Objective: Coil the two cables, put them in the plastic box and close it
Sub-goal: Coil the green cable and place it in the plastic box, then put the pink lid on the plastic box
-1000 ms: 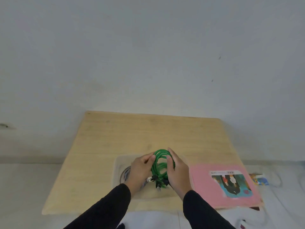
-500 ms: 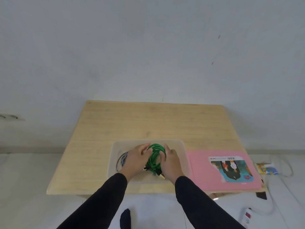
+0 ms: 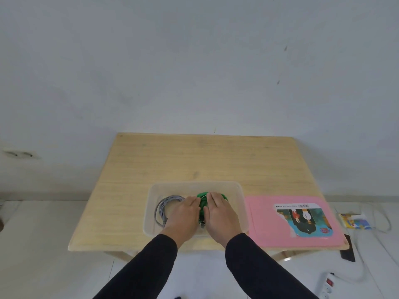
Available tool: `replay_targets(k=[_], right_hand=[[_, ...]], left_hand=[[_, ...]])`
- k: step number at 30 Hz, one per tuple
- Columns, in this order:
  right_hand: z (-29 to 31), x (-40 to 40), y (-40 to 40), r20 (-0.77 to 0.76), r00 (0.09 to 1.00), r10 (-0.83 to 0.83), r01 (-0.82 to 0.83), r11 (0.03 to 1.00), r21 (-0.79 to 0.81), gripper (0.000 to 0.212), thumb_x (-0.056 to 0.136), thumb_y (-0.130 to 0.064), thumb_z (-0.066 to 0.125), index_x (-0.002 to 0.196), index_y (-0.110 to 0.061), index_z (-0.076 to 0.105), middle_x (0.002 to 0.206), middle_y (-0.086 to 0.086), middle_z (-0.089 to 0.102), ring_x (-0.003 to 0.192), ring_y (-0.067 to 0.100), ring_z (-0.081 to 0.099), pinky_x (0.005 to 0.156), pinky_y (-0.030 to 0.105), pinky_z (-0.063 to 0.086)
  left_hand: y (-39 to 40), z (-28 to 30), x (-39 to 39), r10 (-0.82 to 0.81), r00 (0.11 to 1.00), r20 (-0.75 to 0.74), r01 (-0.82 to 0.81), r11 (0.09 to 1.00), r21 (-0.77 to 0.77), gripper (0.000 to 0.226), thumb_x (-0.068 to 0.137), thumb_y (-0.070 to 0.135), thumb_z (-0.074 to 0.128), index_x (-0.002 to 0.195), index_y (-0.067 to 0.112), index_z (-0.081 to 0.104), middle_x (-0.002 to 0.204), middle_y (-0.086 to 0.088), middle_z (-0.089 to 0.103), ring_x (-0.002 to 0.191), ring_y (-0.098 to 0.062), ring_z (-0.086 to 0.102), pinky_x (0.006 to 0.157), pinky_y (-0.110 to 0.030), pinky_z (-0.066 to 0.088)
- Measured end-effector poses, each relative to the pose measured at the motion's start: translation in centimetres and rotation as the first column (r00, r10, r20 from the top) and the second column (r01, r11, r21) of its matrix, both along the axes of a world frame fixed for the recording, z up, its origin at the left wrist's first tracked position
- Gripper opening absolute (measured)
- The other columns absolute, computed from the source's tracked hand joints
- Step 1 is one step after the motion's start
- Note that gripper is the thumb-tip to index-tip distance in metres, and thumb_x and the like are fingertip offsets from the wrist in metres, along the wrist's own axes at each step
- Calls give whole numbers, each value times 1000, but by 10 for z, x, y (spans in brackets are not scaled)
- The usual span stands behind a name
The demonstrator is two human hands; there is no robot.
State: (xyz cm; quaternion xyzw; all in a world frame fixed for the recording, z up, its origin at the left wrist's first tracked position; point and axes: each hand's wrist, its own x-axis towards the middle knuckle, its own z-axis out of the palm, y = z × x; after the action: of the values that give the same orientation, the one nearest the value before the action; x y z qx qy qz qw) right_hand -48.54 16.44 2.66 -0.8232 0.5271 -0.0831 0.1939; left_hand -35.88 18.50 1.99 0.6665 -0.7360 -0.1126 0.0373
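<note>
Both hands (image 3: 201, 214), palms down, flat upon green coil (image 3: 203, 201) inside clear box (image 3: 241, 203), plug (image 3: 202, 225) nearward.

A wooden table (image 3: 194, 160) is standing against a pale wall (image 3: 194, 61). On the floor at the right, a white power strip (image 3: 327, 284) is lying near a black phone (image 3: 348, 253), with a colourful packet (image 3: 355, 221) sitting farther back.

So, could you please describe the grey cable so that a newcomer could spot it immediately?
On the wooden table stands a clear plastic box. The grey cable lies coiled in its left end, beside the left hand. Unlike the green cable, no hand covers it.
</note>
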Motion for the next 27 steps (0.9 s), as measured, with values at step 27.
replay_targets(k=[27], right_hand=[[1, -272, -21, -22, 949, -313, 308, 943, -121, 40, 94, -19, 40, 133, -9, 42, 134, 6, 46, 123, 19, 44, 95, 29, 41]], left_hand=[[-4, -14, -225, 209, 854, -476, -276, 958, -74, 40, 94, 12, 41, 134, 6, 41, 138, -10, 43, 129, -21, 38, 107, -27, 31]])
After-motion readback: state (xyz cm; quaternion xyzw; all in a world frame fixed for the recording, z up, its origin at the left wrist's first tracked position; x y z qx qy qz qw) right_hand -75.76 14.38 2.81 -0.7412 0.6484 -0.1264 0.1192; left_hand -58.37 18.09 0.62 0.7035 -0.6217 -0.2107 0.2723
